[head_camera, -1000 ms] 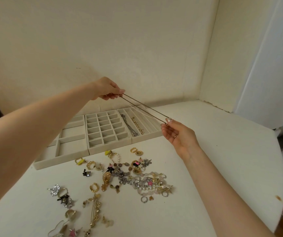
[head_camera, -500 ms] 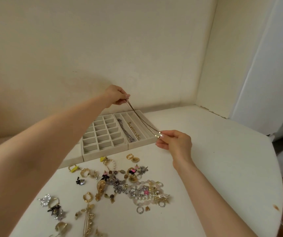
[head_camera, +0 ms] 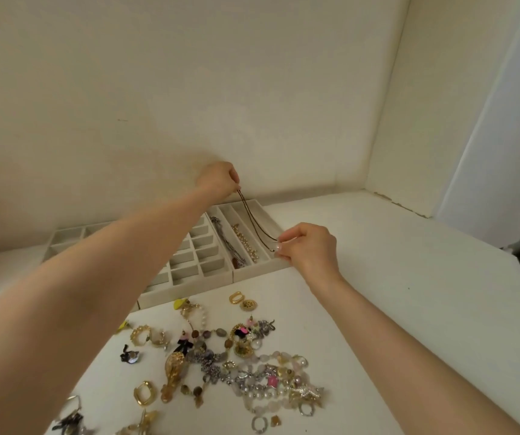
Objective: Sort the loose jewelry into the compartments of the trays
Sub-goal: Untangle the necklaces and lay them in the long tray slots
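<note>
Left hand and right hand, each pinching one end of the chain, have lowered it toward the tray slot beneath them, so it looks nearly placed.

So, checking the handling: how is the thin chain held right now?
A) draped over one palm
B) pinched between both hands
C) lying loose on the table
B: the left hand and the right hand each pinch an end of the thin chain, which is stretched over the long-slot tray.
</note>
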Motion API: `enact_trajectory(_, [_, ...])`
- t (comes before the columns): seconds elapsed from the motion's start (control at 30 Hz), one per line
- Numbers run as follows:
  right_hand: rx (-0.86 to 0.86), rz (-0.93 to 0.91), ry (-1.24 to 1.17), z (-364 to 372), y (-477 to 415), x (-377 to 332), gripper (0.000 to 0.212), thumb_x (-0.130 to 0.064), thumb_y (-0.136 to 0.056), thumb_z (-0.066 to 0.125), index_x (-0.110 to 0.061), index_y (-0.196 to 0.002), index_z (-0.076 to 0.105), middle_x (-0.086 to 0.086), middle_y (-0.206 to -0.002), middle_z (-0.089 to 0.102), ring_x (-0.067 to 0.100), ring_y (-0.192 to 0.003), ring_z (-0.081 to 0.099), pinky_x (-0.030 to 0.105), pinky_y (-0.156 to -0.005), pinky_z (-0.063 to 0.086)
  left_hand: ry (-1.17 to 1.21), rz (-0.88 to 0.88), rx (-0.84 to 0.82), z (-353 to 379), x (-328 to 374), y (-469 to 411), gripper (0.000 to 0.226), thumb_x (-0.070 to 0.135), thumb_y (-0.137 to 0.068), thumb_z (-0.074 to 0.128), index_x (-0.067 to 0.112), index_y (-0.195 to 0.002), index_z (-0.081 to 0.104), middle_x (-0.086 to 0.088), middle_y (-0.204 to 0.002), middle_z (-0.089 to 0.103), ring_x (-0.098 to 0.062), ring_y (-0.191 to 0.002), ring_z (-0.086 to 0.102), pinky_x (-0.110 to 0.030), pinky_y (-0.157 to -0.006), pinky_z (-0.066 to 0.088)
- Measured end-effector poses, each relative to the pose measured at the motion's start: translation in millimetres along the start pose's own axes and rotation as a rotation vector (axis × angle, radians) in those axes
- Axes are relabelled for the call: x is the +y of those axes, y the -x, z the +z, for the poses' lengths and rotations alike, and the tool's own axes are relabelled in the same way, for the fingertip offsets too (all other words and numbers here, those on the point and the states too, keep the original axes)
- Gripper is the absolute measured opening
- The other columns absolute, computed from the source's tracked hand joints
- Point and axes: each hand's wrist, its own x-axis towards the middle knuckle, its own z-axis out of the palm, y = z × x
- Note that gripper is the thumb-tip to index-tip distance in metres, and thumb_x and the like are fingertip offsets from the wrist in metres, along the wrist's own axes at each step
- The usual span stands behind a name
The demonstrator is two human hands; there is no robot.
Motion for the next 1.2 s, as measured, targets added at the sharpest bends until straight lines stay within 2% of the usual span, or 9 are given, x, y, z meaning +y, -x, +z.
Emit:
enact_trajectory(0.1, [-0.009,-0.028,0.02,-0.3,-4.8,3.8,0.019,0.0,-0.07,0.076,-0.017,-0.064,0.069,0.005,-0.076,0.07,0.023,-0.082,0.068,0.034,-0.083,0.054,-0.095,0.025,0.016,5.5,-4.3,-3.9,0.012,0.019,-0.079,0.071,0.017,-0.086,0.061,-0.002,-0.095,0.066,-0.018,-0.09,0.058,-0.031,-0.076,0.046])
enact_trajectory(0.17, [-0.023,-0.043,0.062,-1.2,-5.4,5.0,0.007,-0.005,-0.072,0.077,-0.011,-0.073,0.073,0.001,-0.073,0.067,0.015,-0.08,0.064,0.018,-0.073,0.048,-0.18,0.07,0.022,11.3,-5.1,-4.9,0.012,0.021,-0.081,0.069,0.016,-0.09,0.062,-0.004,-0.1,0.065,-0.021,-0.095,0.058,-0.031,-0.075,0.044])
enact_trajectory(0.23, [-0.043,-0.059,0.086,-1.1,-4.8,6.4,0.005,-0.008,-0.074,0.077,-0.01,-0.077,0.074,-0.002,-0.071,0.065,0.011,-0.076,0.06,0.012,-0.063,0.041,-0.274,0.134,0.011,18.2,-5.7,-4.9,0.01,0.019,-0.085,0.063,0.015,-0.094,0.062,-0.005,-0.104,0.063,-0.022,-0.099,0.056,-0.029,-0.072,0.042])
enact_trajectory(0.47, [-0.027,-0.098,0.162,-4.9,-5.1,5.5,0.008,-0.016,-0.084,0.068,-0.011,-0.081,0.075,-0.005,-0.072,0.063,0.013,-0.084,0.059,0.024,-0.079,0.043,-0.376,0.195,-0.058,20.3,-8.1,3.1,0.014,0.022,-0.089,0.059,0.013,-0.098,0.063,-0.007,-0.107,0.062,-0.024,-0.1,0.056,-0.034,-0.078,0.045])
enact_trajectory(0.6, [-0.01,-0.073,0.164,-15.7,-3.9,8.0,0.009,-0.018,-0.086,0.066,-0.016,-0.085,0.074,-0.005,-0.076,0.064,0.014,-0.084,0.06,0.023,-0.073,0.04,-0.349,0.202,-0.07,9.6,-6.1,13.8,0.014,0.021,-0.089,0.059,0.013,-0.099,0.064,-0.007,-0.108,0.062,-0.023,-0.1,0.056,-0.032,-0.077,0.045])
enact_trajectory(0.77, [-0.05,-0.042,0.156,-24.7,11.5,9.1,0.008,-0.019,-0.085,0.066,-0.02,-0.085,0.074,-0.002,-0.081,0.067,0.015,-0.081,0.06,0.026,-0.076,0.045,-0.307,0.274,-0.108,-8.1,-0.7,47.3,0.013,0.024,-0.088,0.06,0.015,-0.096,0.064,-0.003,-0.105,0.064,-0.021,-0.099,0.056,-0.033,-0.08,0.046])
enact_trajectory(0.9, [-0.176,-0.054,0.13,-22.5,32.2,5.0,0.009,-0.016,-0.085,0.066,-0.02,-0.087,0.074,-0.004,-0.079,0.066,0.01,-0.074,0.057,0.025,-0.074,0.046,-0.218,0.359,-0.144,-25.3,7.3,90.2,0.01,0.023,-0.086,0.064,0.016,-0.093,0.065,0.0,-0.101,0.064,-0.015,-0.089,0.055,-0.025,-0.075,0.043])
enact_trajectory(1.03, [-0.296,-0.082,0.134,-17.6,51.0,0.3,0.008,-0.016,-0.084,0.068,-0.02,-0.089,0.073,-0.005,-0.084,0.067,0.007,-0.08,0.059,0.026,-0.08,0.049,-0.119,0.403,-0.16,-40.1,15.4,142.4,0.01,0.02,-0.086,0.064,0.014,-0.094,0.066,0.008,-0.092,0.061,0.005,-0.068,0.048,-0.004,-0.059,0.036])
enact_trajectory(1.2, [-0.36,-0.087,0.171,-19.8,63.7,-3.2,0.009,-0.016,-0.082,0.071,-0.02,-0.09,0.073,-0.007,-0.079,0.066,0.009,-0.081,0.062,0.026,-0.08,0.049,-0.032,0.429,-0.257,-47.5,20.7,200.4,0.012,0.02,-0.087,0.064,0.012,-0.096,0.067,0.008,-0.095,0.064,0.003,-0.072,0.054,-0.004,-0.063,0.04])
